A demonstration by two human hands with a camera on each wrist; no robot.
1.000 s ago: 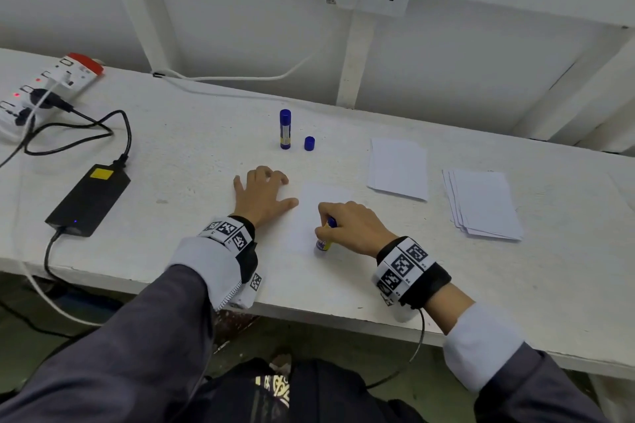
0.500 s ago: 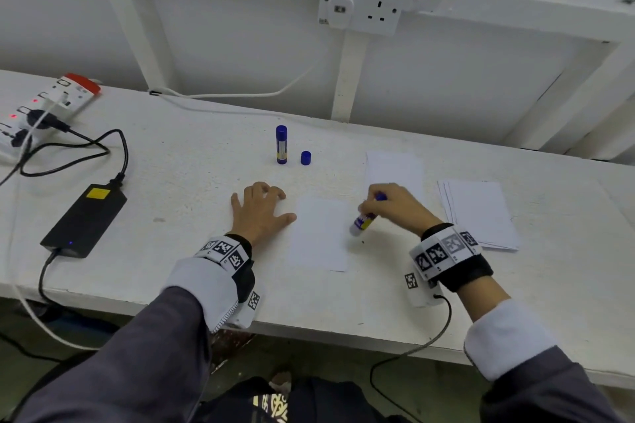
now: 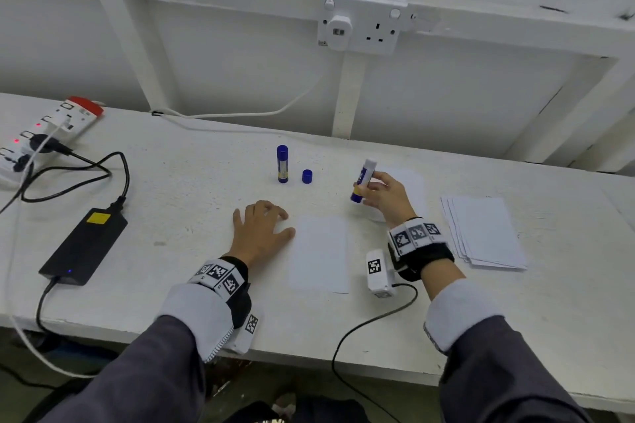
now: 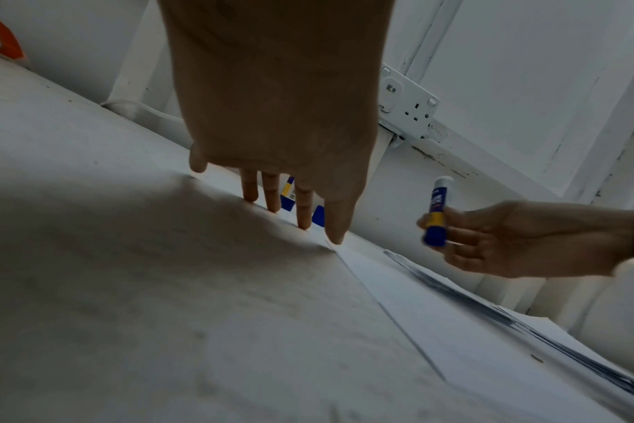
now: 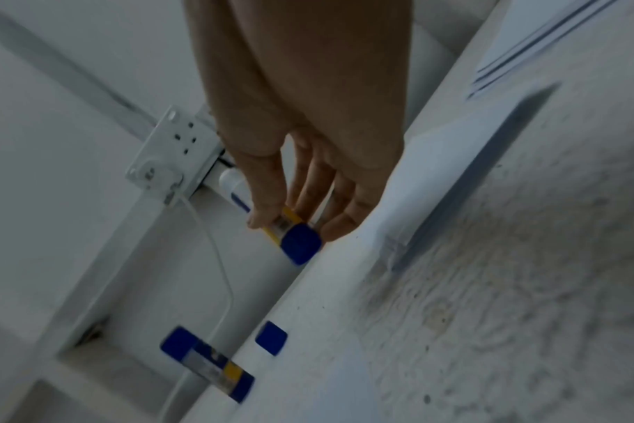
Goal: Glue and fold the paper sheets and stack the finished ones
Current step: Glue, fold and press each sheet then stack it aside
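Now right hand (image 3: 386,197) has lifted the open glue stick (image 3: 362,180) off the sheet (image 3: 321,252), pinched upright; gluing looks done, fold next. Left hand (image 3: 261,232) stays flat, fingers spread, thumb at sheet's left edge

Black power adapter (image 3: 84,245), power strip (image 3: 44,132), wall socket (image 3: 362,24)

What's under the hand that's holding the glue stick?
Below the right hand, which holds the open glue stick above the table, lies a white paper. The hand covers most of it, so whether it is one sheet or several cannot be told.
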